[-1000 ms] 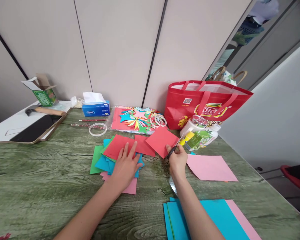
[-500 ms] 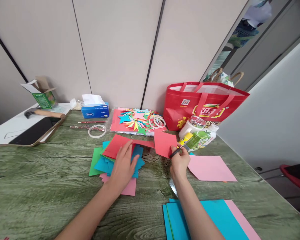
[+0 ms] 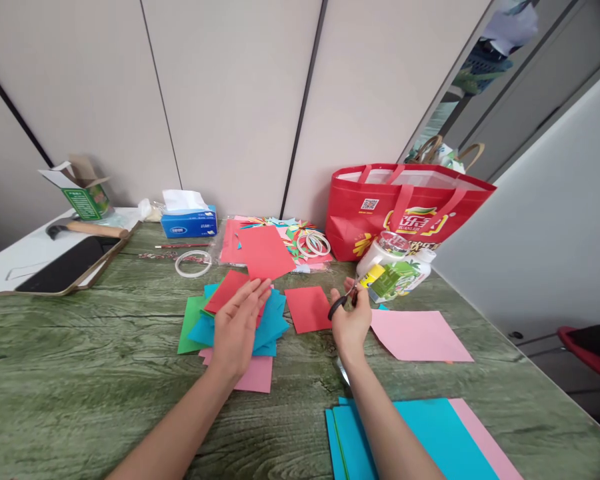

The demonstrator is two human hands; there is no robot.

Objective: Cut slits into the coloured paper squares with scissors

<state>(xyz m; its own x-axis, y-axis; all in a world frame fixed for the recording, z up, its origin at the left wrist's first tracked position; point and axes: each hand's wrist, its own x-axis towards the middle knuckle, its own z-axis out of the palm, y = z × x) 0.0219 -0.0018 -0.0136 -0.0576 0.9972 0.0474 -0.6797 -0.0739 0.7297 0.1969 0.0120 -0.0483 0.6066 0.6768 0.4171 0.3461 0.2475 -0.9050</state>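
Green wood grain runs the length of my table (image 3: 130, 373), and at its left end lies a hammer (image 3: 100, 229); next along, a blue tissue box (image 3: 190, 225) near the far edge, a white ring (image 3: 193, 275) in front of it. Now my left hand (image 3: 236, 330), over a pile of coloured paper (image 3: 270, 327): fingers straight, close side by side, a tilted red sheet (image 3: 265, 252) at their tips. My thumb's hidden, so whether I'm pinching the sheet I can't tell. A red square (image 3: 307, 310) lies flat between my hands, and there's my right hand (image 3: 351, 323), fingers curled round black-handled scissors (image 3: 337, 308), close to a yellow glue stick (image 3: 373, 275). Behind it, a red bag (image 3: 353, 227) stands at the far edge; blue sheets (image 3: 430, 433) lie at the near edge, and a pink sheet (image 3: 423, 335) sits toward the right edge.
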